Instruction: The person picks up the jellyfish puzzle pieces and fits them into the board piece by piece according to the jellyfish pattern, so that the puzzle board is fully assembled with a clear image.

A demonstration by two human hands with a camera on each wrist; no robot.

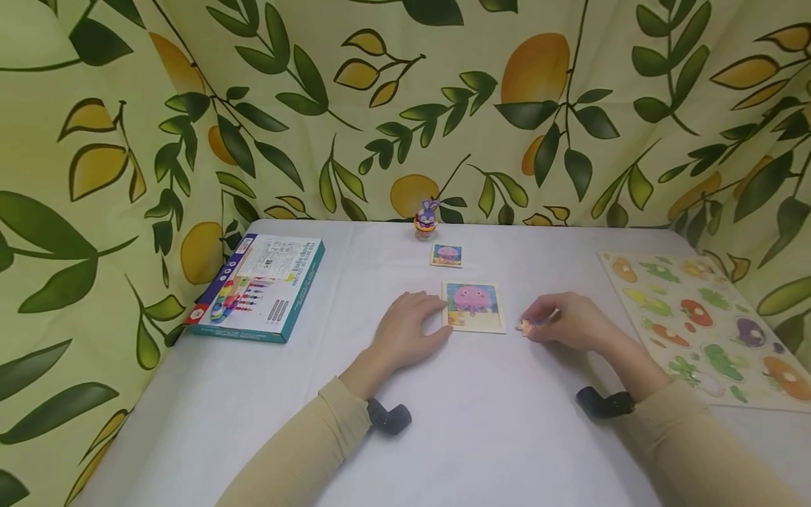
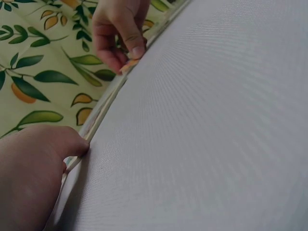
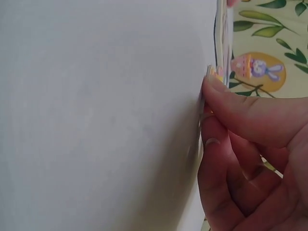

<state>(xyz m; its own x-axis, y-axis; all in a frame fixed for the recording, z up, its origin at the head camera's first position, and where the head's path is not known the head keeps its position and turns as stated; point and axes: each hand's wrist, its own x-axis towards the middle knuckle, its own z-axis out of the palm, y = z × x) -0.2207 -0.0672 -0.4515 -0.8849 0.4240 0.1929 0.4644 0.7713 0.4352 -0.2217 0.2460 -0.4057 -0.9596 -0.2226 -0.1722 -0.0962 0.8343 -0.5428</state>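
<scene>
A small jigsaw board (image 1: 472,307) with a pink jellyfish picture lies flat on the white table; its lower right part shows a bare pale area. My left hand (image 1: 410,327) rests at the board's left side, fingers loosely extended, thumb touching the lower left corner. The left wrist view shows that thumb (image 2: 74,143) against the board's edge. Just right of the board, my right hand (image 1: 567,322) pinches a small puzzle piece (image 1: 525,327) between thumb and fingers, close to the tabletop. In the right wrist view the piece (image 3: 215,72) is mostly covered by the thumb.
Behind the board lies a small jellyfish picture card (image 1: 446,255), with a purple bunny figurine (image 1: 427,218) beyond it. A boxed toy set (image 1: 260,285) sits at the left. A vegetable puzzle board (image 1: 681,282) lies at the right, near my right forearm. Patterned cloth (image 1: 405,91) hangs behind.
</scene>
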